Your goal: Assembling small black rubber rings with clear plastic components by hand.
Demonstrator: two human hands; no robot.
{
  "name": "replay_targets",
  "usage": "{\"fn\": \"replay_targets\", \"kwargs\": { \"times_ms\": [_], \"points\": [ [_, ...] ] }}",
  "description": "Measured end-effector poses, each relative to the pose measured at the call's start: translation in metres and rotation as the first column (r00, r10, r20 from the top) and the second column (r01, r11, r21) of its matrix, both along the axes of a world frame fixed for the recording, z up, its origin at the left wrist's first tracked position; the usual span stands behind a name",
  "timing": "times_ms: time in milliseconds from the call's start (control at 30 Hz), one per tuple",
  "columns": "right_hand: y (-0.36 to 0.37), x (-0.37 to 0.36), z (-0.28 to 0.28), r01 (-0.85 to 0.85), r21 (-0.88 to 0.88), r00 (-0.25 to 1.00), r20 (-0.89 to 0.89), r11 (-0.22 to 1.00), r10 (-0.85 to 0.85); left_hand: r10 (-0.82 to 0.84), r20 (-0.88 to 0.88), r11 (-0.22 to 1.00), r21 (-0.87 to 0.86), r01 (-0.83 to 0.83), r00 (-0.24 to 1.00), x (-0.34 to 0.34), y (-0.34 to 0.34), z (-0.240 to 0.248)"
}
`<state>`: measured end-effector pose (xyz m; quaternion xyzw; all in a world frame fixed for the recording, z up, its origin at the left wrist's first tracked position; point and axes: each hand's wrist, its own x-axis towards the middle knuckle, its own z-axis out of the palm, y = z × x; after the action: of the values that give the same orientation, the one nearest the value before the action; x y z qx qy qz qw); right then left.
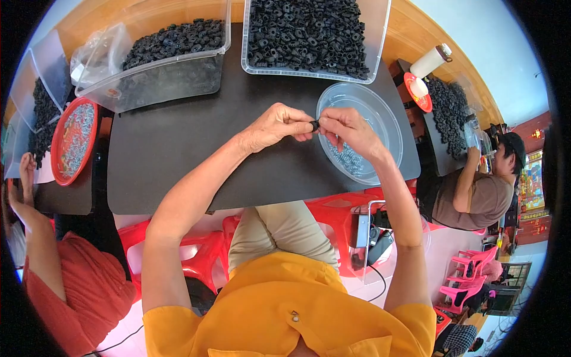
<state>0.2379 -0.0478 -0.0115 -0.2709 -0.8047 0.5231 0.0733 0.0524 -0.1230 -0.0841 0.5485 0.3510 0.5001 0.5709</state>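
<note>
Over the dark table my hands meet in front of my chest. My left hand (278,127) pinches a small black plastic part (314,125) between thumb and fingertips. Against the same part, the fingertips of my right hand (350,127) are pressed together; whatever tiny piece they may hold is hidden. Beneath the right hand stands a clear round basin (394,134), with small silvery metal pieces (352,163) lying in its near part. Farther back, a clear plastic bin (375,50) holds a heap of similar black parts (306,35).
A second clear bin (172,83) with black parts stands at the back left. Co-workers sit on both sides, one in a red top (89,285), one in a brown shirt (476,199). A red tray (57,143) of metal pieces lies left. Red stools (339,220) stand below the table (178,154).
</note>
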Motion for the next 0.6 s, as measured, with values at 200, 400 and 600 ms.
{"fn": "replay_targets", "kwargs": {
  "times_ms": [200, 400, 600],
  "points": [
    [-0.004, 0.000, 0.004, 0.005, 0.023, 0.996, 0.093, 1.000, -0.007, -0.014, -0.043, 1.000, 0.019, 0.015, 0.999, 0.000, 0.001, -0.002],
    [-0.010, -0.003, 0.004, 0.047, 0.099, 0.993, 0.104, 0.994, -0.057, 0.022, -0.063, 1.000, -0.008, -0.023, 0.998, 0.001, 0.000, -0.001],
    [-0.013, -0.006, 0.000, 0.080, 0.238, 0.982, 0.147, 0.968, -0.118, 0.037, -0.101, 0.998, 0.047, -0.032, 0.994, 0.001, 0.002, -0.007]
  ]
}}
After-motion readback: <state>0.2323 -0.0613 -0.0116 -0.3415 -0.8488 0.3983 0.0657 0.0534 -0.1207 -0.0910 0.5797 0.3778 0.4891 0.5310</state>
